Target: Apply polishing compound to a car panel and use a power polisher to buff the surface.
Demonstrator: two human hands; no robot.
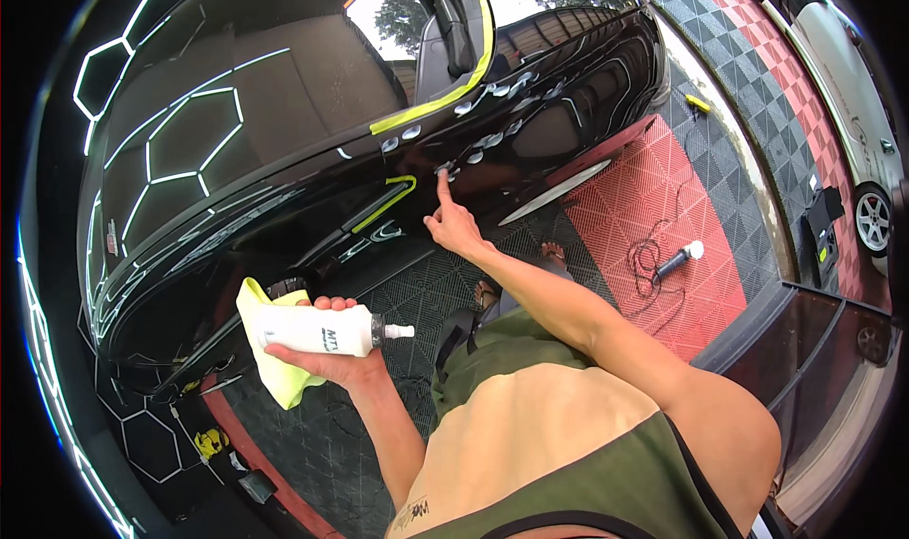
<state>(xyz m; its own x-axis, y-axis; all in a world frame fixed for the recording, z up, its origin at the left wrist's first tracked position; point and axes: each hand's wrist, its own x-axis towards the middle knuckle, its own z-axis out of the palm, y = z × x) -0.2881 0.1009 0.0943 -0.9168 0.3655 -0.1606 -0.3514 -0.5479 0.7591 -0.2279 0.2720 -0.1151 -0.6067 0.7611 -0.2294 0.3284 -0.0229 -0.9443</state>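
My left hand (347,367) grips a white squeeze bottle (317,331) lying sideways, its pale nozzle pointing right. A yellow-green cloth (289,383) hangs behind the bottle on the same hand. My right hand (458,229) reaches forward to the glossy black car (549,132), index finger stretched out and the thumb apart, nothing held. Its fingertip is at a whitish dab (445,169) on the side panel, seemingly touching it. Several more pale dabs (488,141) spread over the panel. Yellow-green masking tape (431,109) edges the window, and another strip (403,181) lines the trim.
A corded tool with a white round head (694,249) lies on red floor tiles (620,203), its cable (646,265) loose. A small yellow object (698,104) sits on grey tiles. A light-coloured car (838,75) stands at far right. A dark-framed panel (805,350) is at my right.
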